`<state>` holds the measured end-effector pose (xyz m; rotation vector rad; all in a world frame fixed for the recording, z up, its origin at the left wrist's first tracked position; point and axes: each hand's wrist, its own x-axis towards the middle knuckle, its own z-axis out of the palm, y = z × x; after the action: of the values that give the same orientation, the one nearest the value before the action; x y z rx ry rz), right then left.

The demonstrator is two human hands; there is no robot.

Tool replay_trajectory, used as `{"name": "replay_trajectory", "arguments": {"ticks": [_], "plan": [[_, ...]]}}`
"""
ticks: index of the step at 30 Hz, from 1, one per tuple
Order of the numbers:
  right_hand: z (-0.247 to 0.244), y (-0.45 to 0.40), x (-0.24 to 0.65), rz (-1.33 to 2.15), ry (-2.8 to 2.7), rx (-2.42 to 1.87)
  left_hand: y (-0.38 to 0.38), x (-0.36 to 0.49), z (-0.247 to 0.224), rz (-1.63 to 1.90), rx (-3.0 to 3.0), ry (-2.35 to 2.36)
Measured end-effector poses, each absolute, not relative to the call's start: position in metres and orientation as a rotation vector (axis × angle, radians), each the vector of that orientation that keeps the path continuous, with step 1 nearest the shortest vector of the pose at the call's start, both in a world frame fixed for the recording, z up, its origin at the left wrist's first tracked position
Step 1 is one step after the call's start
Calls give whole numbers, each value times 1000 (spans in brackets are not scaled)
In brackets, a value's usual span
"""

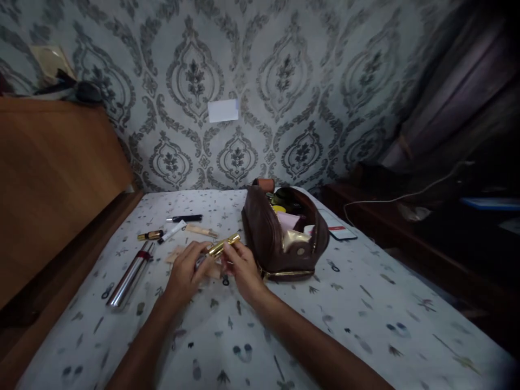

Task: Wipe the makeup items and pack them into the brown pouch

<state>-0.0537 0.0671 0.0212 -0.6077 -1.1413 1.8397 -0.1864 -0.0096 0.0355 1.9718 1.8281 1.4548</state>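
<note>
Damask-papered wall (pixel 238 59) behind a patterned white cloth (pixel 260 346): a gold tube (pixel 224 245) held between two hands.
Handling the tube appears to be the step in hand: it is raised just above the cloth, left of an open brown toiletry bag (pixel 257 233), its far end tilted up toward the bag. The left hand (pixel 189 269) pinches the near end; the right hand's (pixel 242 266) grip closes fingertips around the farther part. Farther left lie a silver cylinder (pixel 129 279), a black pen-like tube (pixel 187 218), a small white tube (pixel 174 230) and a black-and-gold tube (pixel 150 235), all apart from the hands. Judging by this shared hold, any next move calls for one grip steadying the tube while the other eases or turns.
</note>
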Motion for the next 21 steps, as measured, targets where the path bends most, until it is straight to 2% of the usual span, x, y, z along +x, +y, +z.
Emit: {"name": "replay_trajectory", "arguments": {"ticks": [4, 6, 10, 13, 17, 21], "plan": [[22, 57, -48, 1931, -980, -653, -7, -177, 42, 2060, 1216, 1707], [19, 50, -50, 1971, -954, -630, -4, -166, 41, 2171, 953, 1554], [13, 38, -52, 2070, -971, -541, -6, -144, 31, 1936, 977, 1519], [12, 37, -49, 2006, -1103, -485, -9, -141, 23, 1875, 969, 1581], [14, 42, -44, 1883, -1288, -408, -5, -148, 20, 1805, 570, 1560], [12, 46, -44, 1939, -1328, -418, 2, -152, 22, 1643, 390, 1367]]}}
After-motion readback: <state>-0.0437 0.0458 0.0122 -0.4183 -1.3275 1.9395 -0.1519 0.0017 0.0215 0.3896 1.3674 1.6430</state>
